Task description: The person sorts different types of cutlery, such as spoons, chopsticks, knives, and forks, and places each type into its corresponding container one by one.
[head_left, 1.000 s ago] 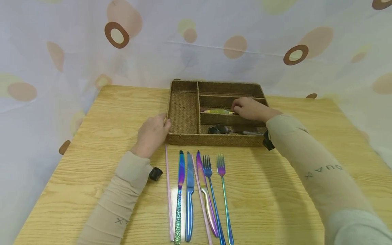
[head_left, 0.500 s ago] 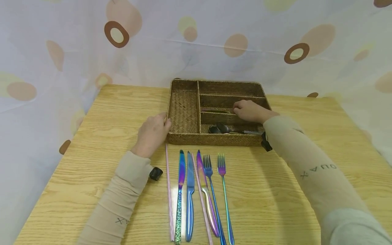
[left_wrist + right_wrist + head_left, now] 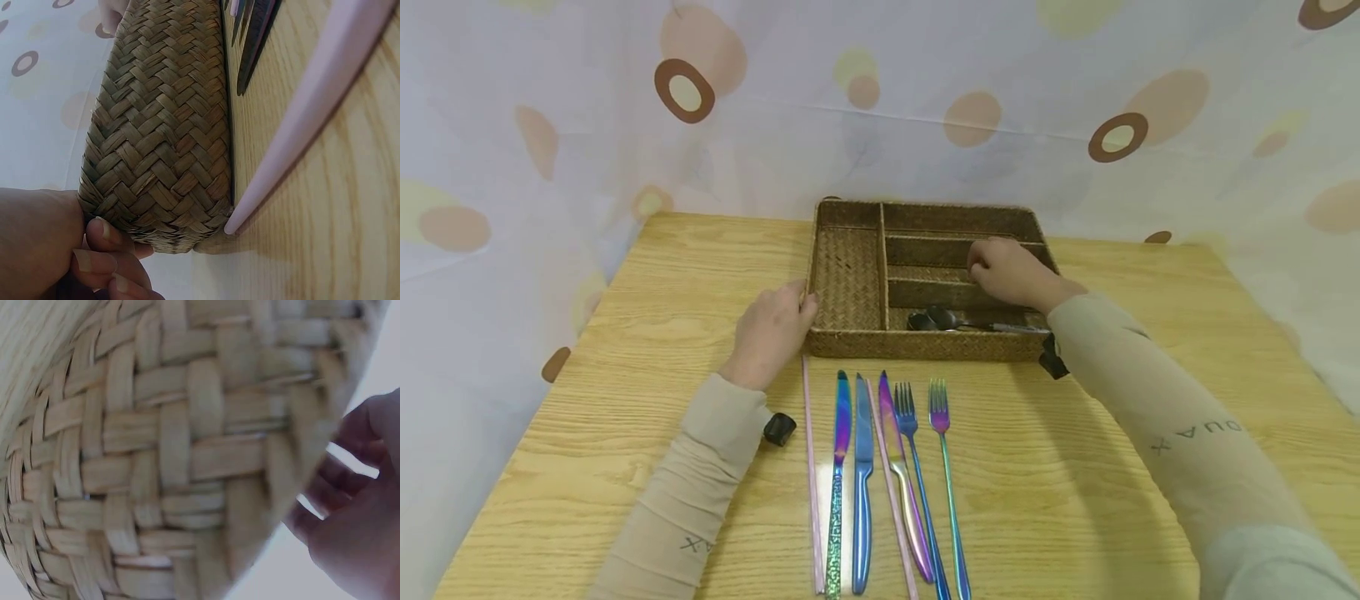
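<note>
Tabletop (image 3: 1037,492): left fingers (image 3: 100,263) (curled) against tray (image 3: 925,344)

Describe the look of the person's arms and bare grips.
Both arms wear long beige sleeves: the left sleeve is creased, and the right sleeve has a paler, greyish section nearer the body. Each carries dark lettering, with an X readable. A small black device sits at the left wrist, another at the right. The left grip and right grip are ungloved.
</note>
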A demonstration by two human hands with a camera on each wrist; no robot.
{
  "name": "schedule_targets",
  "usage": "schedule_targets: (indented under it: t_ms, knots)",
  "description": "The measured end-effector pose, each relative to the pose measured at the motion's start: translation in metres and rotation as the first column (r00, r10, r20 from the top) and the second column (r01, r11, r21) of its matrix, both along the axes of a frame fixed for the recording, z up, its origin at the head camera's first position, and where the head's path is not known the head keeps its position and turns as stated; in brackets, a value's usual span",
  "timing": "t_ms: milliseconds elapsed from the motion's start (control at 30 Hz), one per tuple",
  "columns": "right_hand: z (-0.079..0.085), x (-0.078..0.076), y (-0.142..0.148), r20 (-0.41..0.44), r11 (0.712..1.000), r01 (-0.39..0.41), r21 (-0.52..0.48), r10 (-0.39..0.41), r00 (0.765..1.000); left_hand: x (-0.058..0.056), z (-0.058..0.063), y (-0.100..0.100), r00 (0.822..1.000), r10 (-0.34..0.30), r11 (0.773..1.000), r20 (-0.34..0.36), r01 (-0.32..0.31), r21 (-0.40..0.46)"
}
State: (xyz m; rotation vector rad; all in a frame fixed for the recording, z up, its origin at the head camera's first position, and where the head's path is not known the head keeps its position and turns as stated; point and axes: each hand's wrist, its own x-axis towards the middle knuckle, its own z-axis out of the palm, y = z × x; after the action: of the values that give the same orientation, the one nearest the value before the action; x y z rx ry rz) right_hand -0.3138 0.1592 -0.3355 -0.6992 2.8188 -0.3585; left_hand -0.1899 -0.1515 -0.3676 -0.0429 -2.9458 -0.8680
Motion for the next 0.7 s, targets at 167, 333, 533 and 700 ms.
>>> schedule_targets:
  t_ms: [167, 333, 533, 700]
  knots:
    - [0.010, 0.014, 0.003, -0.099, 0.998, 0.041, -0.049, -0.046, 0.994, 0.000, 0.001, 0.001, 1.000, -0.004, 1.000, -0.012, 0.004, -0.007]
    - [0.018, 0.036, 0.008, -0.214, 0.992, 0.038, -0.118, -0.063, 0.975, -0.001, 0.001, 0.002, 1.000, -0.002, 1.000, -0.004, 0.002, -0.015]
    - [0.024, 0.072, 0.007, -0.472, 0.985, -0.080, -0.150, 0.000, 0.882, 0.000, 0.001, 0.001, 1.000, -0.005, 1.000, -0.006, 0.005, -0.023]
    - [0.029, 0.105, 0.003, -0.556, 0.978, -0.141, -0.156, 0.031, 0.831, 0.000, 0.001, 0.000, 1.000, -0.006, 1.000, 0.002, 0.006, -0.011]
